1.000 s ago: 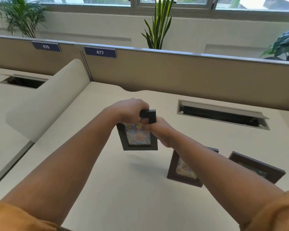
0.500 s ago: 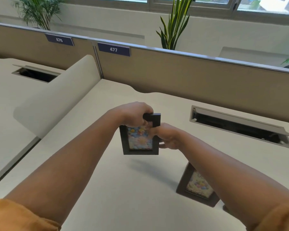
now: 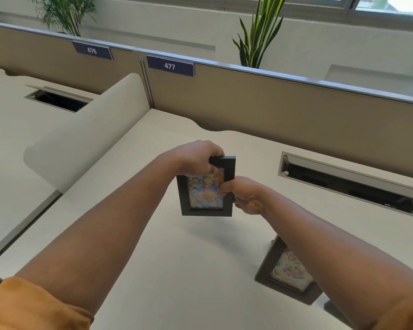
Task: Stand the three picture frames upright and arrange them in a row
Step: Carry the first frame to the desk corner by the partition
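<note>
I hold a small dark picture frame (image 3: 206,198) with a colourful flower picture, upright and facing me, just above the cream desk (image 3: 177,270). My left hand (image 3: 196,158) grips its top left corner. My right hand (image 3: 244,195) pinches its right edge. A second dark frame (image 3: 285,275) stands on the desk at the lower right, partly hidden behind my right forearm. A dark corner of a third frame (image 3: 332,309) shows under that arm; most of it is hidden.
A tan partition (image 3: 272,110) with labels 476 and 477 runs along the back of the desk. An open cable slot (image 3: 348,184) lies right of the held frame. A cream side divider (image 3: 86,134) rises on the left, with another desk beyond it.
The held frame has turned more upright and moved slightly right and down in view. My right hand has slid from its top to its right edge. The view has shifted left.
</note>
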